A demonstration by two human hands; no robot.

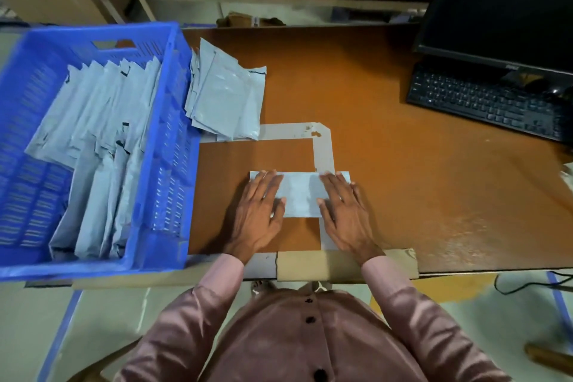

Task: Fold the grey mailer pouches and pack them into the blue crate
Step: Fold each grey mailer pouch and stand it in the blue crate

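1. Both hands lie flat, fingers straight and slightly spread, pressing down on one folded grey plastic mailer pouch (302, 194). The left hand (259, 211) covers its left end and the right hand (345, 211) its right end; neither pinches or curls round it.
2. That pouch lies near the front edge of the brown wooden desk (403, 149), across the right arm of a pale tape outline (322, 146) stuck to the desk top.
3. This looks like the creasing step: the fold appears made and is being flattened.
4. A loose stack of unfolded grey mailer pouches (226, 96) lies toward the back-left of the desk, just beside the blue slotted plastic crate (161, 164), its upper sheets leaning against the crate wall.
5. The crate stands at the desk's left edge, and folded grey pouches (99, 121) stand and lean in rows inside it.
6. A black keyboard (483, 99) and a dark monitor (502, 6) occupy the back-right corner.
7. Risks, as I judge them:
   - The slick plastic may spring open once the palms lift, if the crease is pressed too lightly.
   - The pouch may slide on the smooth desk under uneven pressure, skewing the fold.
   - Pushing it into the leaning rows could tip them or unfold the neighbours.
   - Reaching for the stack could knock its sheets down.
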